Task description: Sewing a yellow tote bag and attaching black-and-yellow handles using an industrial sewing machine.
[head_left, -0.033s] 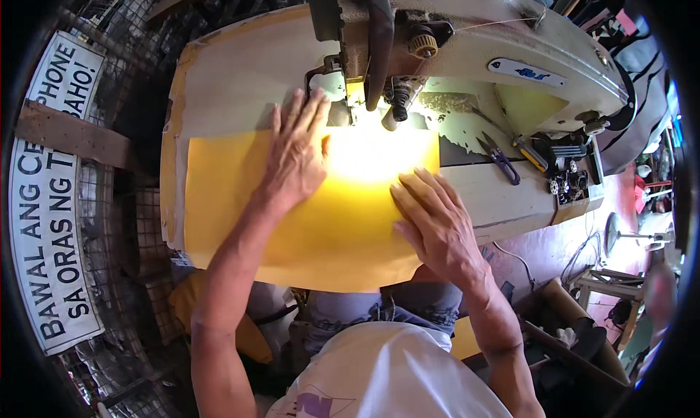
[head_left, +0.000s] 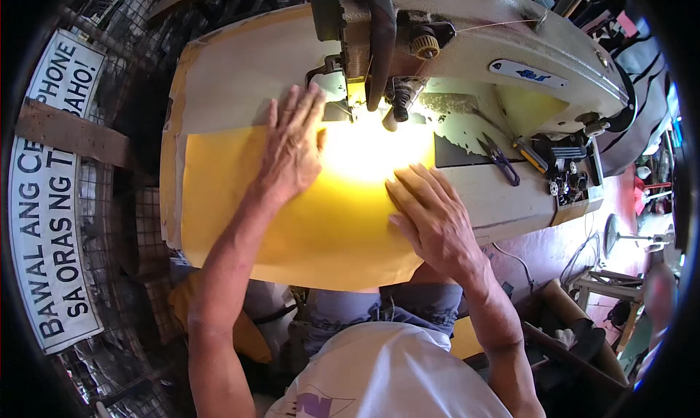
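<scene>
A large yellow sheet [head_left: 292,236] of thin, flexible-looking material lies flat on the sewing machine's pale table, its far edge close under the needle area. Lamp glare washes out the spot where it meets the machine, so the presser foot and needle point are hard to see. My left hand [head_left: 293,145] lies flat across the sheet's far edge, fingers stretched out beyond it, left of the needle area. Resting palm down on the right part of the sheet, my right hand [head_left: 435,214] has its fingers extended. The sewing machine [head_left: 474,39] stands over the far side, threaded with light thread.
Right of the sheet lie purple-handled scissors [head_left: 502,161] and a yellow-and-grey cutter knife [head_left: 534,154]. Beside them is a small tray of metal bobbins [head_left: 571,185]. A wire mesh [head_left: 146,214] with a white sign [head_left: 55,221] borders the left. At far right stands a fan [head_left: 616,234].
The yellow sheet has slid slightly away from me and to the left. Both hands have shifted a little with it, still flat on it.
</scene>
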`<state>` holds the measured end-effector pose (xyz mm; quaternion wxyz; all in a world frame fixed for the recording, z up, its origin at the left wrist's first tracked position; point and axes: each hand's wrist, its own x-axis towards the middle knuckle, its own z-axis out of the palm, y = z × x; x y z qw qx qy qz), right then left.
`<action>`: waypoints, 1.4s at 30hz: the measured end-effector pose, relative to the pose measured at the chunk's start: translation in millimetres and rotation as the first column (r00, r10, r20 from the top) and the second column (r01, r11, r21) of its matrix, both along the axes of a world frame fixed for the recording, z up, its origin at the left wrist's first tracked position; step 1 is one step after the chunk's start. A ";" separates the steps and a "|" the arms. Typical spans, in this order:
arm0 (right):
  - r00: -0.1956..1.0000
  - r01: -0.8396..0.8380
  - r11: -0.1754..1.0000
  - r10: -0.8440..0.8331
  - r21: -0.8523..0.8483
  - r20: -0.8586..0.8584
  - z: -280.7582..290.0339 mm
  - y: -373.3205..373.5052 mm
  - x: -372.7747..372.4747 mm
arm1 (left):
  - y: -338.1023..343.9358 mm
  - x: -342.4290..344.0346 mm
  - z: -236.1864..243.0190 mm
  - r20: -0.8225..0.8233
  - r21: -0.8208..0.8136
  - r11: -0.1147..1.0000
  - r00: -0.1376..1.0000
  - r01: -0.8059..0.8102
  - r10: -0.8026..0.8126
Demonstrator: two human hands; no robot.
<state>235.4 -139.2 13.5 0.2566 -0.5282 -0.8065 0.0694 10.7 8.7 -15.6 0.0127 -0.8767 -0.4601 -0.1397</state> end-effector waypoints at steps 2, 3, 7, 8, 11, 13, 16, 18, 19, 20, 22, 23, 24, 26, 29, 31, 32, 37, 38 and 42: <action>1.000 -0.026 0.999 0.026 0.047 0.000 2.4 26.9 -3.2 | 24.8 -11.0 -3.5 -0.063 -0.017 0.995 0.993 -0.099 0.098; 0.999 -0.037 0.999 0.037 -0.032 -0.008 1.8 38.9 -4.6 | 35.8 -17.2 -4.2 -0.006 0.031 0.998 0.998 -0.058 0.058; 0.996 -0.050 0.999 0.050 0.013 -0.069 -6.0 53.7 -4.4 | 66.9 -30.6 -3.0 0.039 -0.033 0.984 0.984 -0.175 0.176; 0.987 -0.067 0.997 0.071 0.030 -0.141 -8.6 50.8 -3.7 | 68.9 -32.0 -2.0 0.066 -0.058 0.976 0.975 -0.209 0.213; 0.996 -0.023 0.998 0.028 0.061 -0.084 -16.0 40.3 -2.3 | 61.5 -42.6 8.8 0.256 0.014 0.995 0.962 -0.101 0.094; 0.997 -0.008 0.998 0.012 0.058 -0.075 -19.0 37.4 -2.1 | 38.1 -64.1 20.5 0.285 -0.064 0.994 0.953 -0.088 0.103; 0.997 -0.005 0.998 0.010 0.065 -0.074 -19.5 37.9 -3.2 | -13.6 -115.2 39.5 0.178 -0.110 0.973 0.960 -0.201 0.218; 0.996 0.011 0.999 -0.007 0.050 -0.083 -18.5 40.3 -3.4 | -36.7 -153.0 49.1 -0.094 -0.072 0.907 0.908 -0.415 0.408; 0.995 0.029 0.998 -0.023 0.053 -0.095 -17.9 41.5 -2.8 | -42.5 -166.5 48.0 -0.063 -0.074 0.928 0.931 -0.364 0.360; 0.995 0.041 0.998 -0.036 0.055 -0.088 -17.6 42.8 -2.2 | -46.9 -178.3 45.6 -0.094 -0.129 0.909 0.917 -0.397 0.388; 0.996 0.049 0.997 -0.045 0.056 -0.074 -17.8 45.8 -0.2 | -44.7 -194.3 36.6 -0.122 -0.186 0.882 0.901 -0.434 0.417; 0.997 0.047 0.997 -0.044 0.055 -0.067 -18.3 47.5 0.8 | -39.6 -199.3 31.8 -0.108 -0.173 0.900 0.916 -0.399 0.386; 0.998 0.045 0.998 -0.042 0.042 -0.057 -19.0 49.5 1.8 | -34.9 -203.0 27.7 -0.103 -0.147 0.912 0.923 -0.384 0.372; 0.994 0.044 0.998 -0.040 0.042 -0.103 -20.5 52.8 2.9 | -27.2 -208.2 22.2 -0.088 -0.147 0.924 0.935 -0.353 0.343; 0.994 0.048 0.999 -0.047 0.001 -0.103 -22.4 55.9 3.6 | -21.5 -213.3 19.3 -0.059 -0.153 0.933 0.945 -0.327 0.322; 0.995 0.051 0.998 -0.054 -0.038 -0.085 -22.6 56.7 3.5 | -21.3 -216.2 19.8 -0.039 -0.165 0.933 0.947 -0.321 0.319; 0.994 0.057 0.998 -0.059 -0.027 -0.092 -22.3 56.7 3.4 | -21.3 -217.3 20.1 -0.023 -0.160 0.937 0.950 -0.310 0.311; 0.990 0.035 0.999 -0.037 -0.012 -0.133 -20.8 55.9 2.9 | -22.1 -221.5 22.6 0.049 -0.182 0.955 0.968 -0.235 0.248; 0.989 0.033 0.999 -0.031 0.008 -0.146 -20.7 55.7 2.6 | -22.3 -221.6 23.0 0.056 -0.183 0.953 0.965 -0.242 0.256; 0.984 0.061 0.998 -0.061 -0.003 -0.170 -20.5 54.2 1.7 | -23.7 -220.4 23.3 0.097 -0.177 0.949 0.955 -0.260 0.279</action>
